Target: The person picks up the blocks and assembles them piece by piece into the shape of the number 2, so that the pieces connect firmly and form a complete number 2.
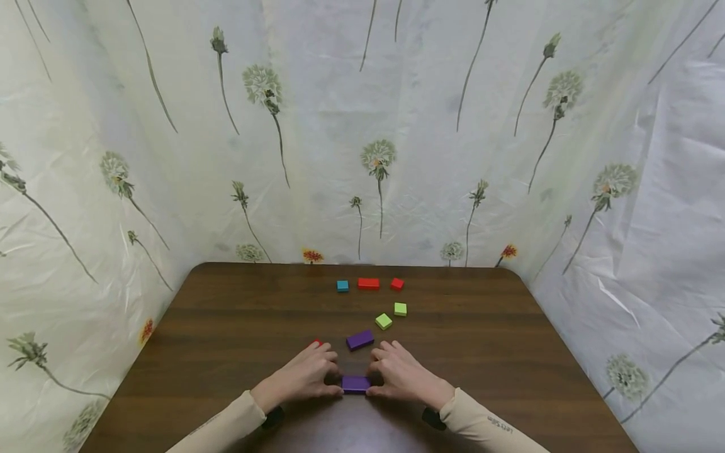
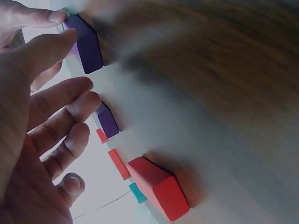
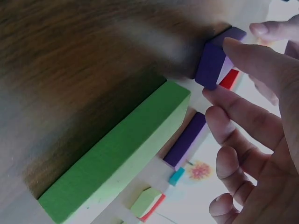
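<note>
Lying just beyond the grip: far purple block (image 1: 360, 340) | near left hand (image 1: 306, 372): red block (image 2: 158, 187) | near right hand (image 1: 404, 375): green block (image 3: 117, 151) | forearms converging, both pinching near purple block (image 1: 355, 384) by its ends

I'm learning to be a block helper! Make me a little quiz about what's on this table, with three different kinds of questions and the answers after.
1. What colour is the held block between the left hand and the right hand?
2. True or false: from the person's side, the blue block sits left of the long red block.
3. How many light green blocks show in the head view?

Key: 1. Purple. 2. True. 3. Two.
</note>
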A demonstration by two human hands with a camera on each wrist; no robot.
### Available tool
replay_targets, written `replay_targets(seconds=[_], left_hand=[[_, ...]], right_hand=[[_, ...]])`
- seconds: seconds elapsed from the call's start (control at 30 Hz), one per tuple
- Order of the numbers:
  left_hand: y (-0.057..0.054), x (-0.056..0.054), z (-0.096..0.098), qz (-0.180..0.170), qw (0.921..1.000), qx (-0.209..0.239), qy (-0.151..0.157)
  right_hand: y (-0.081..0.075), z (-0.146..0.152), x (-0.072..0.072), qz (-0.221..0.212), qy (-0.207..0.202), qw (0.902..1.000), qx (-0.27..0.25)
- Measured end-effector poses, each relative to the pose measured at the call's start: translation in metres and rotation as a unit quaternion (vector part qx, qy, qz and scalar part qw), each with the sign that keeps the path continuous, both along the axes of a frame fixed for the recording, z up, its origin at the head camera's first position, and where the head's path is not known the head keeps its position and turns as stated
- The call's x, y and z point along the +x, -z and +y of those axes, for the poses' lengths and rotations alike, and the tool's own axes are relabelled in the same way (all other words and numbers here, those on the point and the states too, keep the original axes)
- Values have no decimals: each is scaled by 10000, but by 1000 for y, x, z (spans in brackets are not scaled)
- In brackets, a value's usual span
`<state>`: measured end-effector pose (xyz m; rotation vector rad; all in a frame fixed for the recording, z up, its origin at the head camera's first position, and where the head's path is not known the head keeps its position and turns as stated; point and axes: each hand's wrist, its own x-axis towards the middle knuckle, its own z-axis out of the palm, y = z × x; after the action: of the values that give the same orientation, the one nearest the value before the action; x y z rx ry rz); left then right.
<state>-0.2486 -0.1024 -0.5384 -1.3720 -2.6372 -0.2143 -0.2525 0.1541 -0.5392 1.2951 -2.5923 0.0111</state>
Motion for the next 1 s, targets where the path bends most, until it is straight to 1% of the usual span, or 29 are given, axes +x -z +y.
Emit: replay_targets(seconds=[0.17,0.37,0.53,0.8,1.0], left_hand=[[0,-2,4,-22,10000,26,72],[1,-3,8,-129,9998,-140,4],[1,-5,10,-36,9998,-173,1],[1,-7,12,-137,9998,-143,-43],[0,-7,11,-194,9997,-100,-51]], right_hand=[[-1,1,-2,72,-48,10000,-8],[0,1,-3,106,-91,9999,40],[0,2,-7,121,-89,9999,8],[2,4,-10,-77,67,9999,90],[0,4,-10,-152,63,9998,100]])
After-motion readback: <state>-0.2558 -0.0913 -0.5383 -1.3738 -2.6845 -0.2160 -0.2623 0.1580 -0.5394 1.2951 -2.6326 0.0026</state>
